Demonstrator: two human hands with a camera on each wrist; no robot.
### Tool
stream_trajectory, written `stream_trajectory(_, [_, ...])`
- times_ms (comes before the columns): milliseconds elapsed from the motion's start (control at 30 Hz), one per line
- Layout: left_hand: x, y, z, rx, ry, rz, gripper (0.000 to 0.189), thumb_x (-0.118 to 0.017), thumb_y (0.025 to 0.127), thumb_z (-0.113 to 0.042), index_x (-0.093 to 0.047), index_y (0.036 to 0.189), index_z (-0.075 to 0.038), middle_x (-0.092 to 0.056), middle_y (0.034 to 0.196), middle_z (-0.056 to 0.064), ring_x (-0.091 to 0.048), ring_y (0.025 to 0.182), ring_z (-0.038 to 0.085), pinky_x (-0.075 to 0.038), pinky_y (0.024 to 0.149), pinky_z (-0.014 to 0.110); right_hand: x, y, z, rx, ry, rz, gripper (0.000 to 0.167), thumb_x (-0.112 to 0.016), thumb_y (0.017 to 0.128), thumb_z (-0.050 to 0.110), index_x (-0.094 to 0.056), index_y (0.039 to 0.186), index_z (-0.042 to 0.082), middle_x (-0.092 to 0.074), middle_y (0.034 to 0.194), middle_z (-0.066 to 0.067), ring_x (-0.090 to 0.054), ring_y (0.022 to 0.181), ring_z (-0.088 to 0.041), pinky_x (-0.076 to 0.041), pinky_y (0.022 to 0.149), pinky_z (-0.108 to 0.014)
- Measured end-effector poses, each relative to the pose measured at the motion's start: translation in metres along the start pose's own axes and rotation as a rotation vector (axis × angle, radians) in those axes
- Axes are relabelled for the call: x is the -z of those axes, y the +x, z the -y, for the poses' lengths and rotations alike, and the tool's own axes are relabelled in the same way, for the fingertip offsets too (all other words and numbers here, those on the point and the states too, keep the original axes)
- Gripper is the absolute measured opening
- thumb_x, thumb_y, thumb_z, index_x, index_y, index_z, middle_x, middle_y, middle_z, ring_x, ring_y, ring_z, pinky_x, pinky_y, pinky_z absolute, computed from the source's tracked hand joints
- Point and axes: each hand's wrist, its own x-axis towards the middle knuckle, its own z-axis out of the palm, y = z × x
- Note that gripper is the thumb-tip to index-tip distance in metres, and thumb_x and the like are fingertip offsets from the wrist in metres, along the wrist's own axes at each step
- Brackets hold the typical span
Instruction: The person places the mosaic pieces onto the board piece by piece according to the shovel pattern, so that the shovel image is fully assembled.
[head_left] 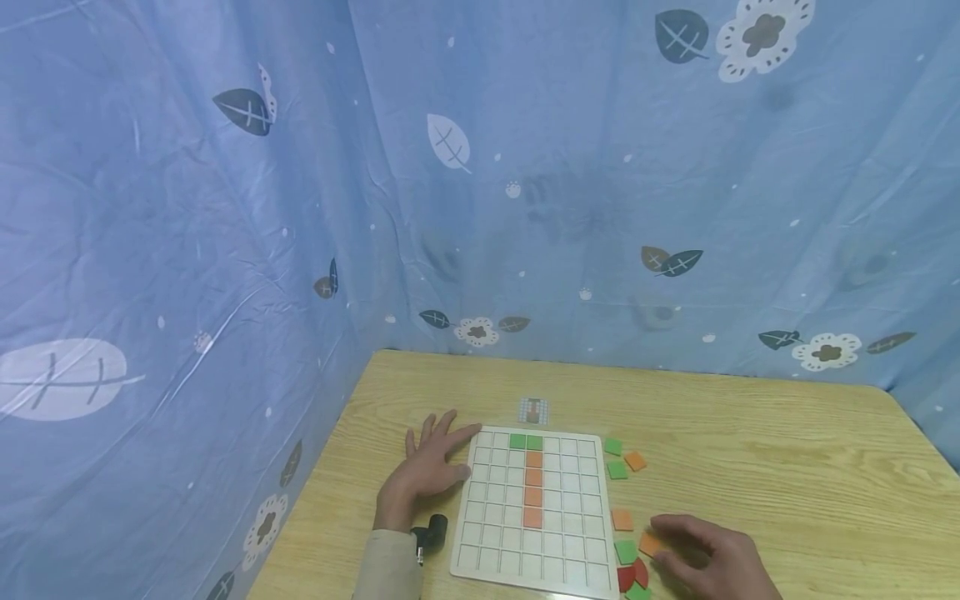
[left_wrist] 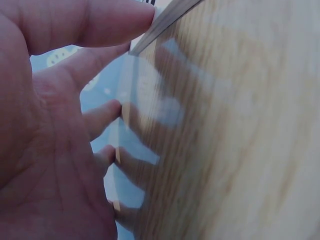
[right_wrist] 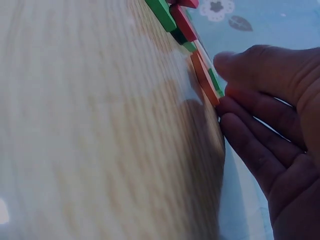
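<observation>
My left hand [head_left: 431, 467] lies with fingers spread at the left edge of a white grid board [head_left: 487, 571]; thumb and index fingertip are right at its rim. Two green tiles [head_left: 518, 442] sit in the board's top row, and a column of several orange tiles [head_left: 533, 477] runs below the right one. Right of the board, my right hand [head_left: 716, 558] reaches over the table, thumb and fingers apart around a loose orange tile [head_left: 649, 545]. In the right wrist view the fingertips are right at that tile's end, and it lies flat on the wood.
Loose green tiles [head_left: 617, 471], orange tiles [head_left: 622, 520] and red rounded pieces [head_left: 627, 577] lie along the board's right side. A small pattern card [head_left: 533, 411] lies beyond the board. Near the left wrist is a black device [head_left: 431, 532]. Blue curtain [head_left: 570, 208] borders the wooden table [head_left: 750, 450].
</observation>
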Motion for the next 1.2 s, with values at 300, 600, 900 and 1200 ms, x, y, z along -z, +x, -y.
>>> stream_trajectory(300, [0.001,0.000,0.000,0.000,0.001,0.004,0.076,-0.071,0.087,-0.015,-0.057,0.161,-0.027,-0.025,0.181,0.018,-0.005,0.169,0.053,0.007,0.128,0.081,-0.005,0.000,-0.001,0.050,-0.050,-0.048,0.036,-0.097,0.080,0.022,-0.084,0.113,0.025,-0.083,0.113,0.010,-0.072,0.103,0.005,-0.062,0.088,-0.023])
stream_trajectory(600, [0.000,0.001,0.001,-0.003,-0.002,0.003,0.077,-0.071,0.087,-0.014,-0.057,0.161,-0.027,-0.025,0.181,0.019,-0.005,0.169,0.053,0.007,0.128,0.081,-0.008,0.000,0.001,0.110,-0.089,-0.097,0.036,-0.098,0.077,0.017,-0.084,0.108,0.030,-0.082,0.109,0.015,-0.072,0.103,0.005,-0.063,0.088,-0.024])
stream_trajectory(900, [0.000,0.000,0.002,-0.003,0.001,0.002,0.076,-0.070,0.088,-0.016,-0.056,0.162,-0.028,-0.024,0.182,0.018,-0.004,0.169,0.053,0.008,0.128,0.080,-0.011,0.001,-0.003,0.210,-0.103,-0.121,0.041,-0.098,0.075,0.011,-0.083,0.107,0.031,-0.082,0.106,0.017,-0.071,0.101,0.006,-0.063,0.085,-0.023])
stream_trajectory(1200, [0.000,0.001,0.001,-0.004,-0.001,0.000,0.076,-0.071,0.087,-0.016,-0.057,0.161,-0.027,-0.024,0.181,0.018,-0.004,0.169,0.053,0.008,0.128,0.081,-0.015,0.001,-0.007,0.330,-0.068,-0.206,0.045,-0.099,0.071,0.005,-0.084,0.107,0.028,-0.082,0.102,0.016,-0.069,0.099,0.010,-0.049,0.084,-0.002])
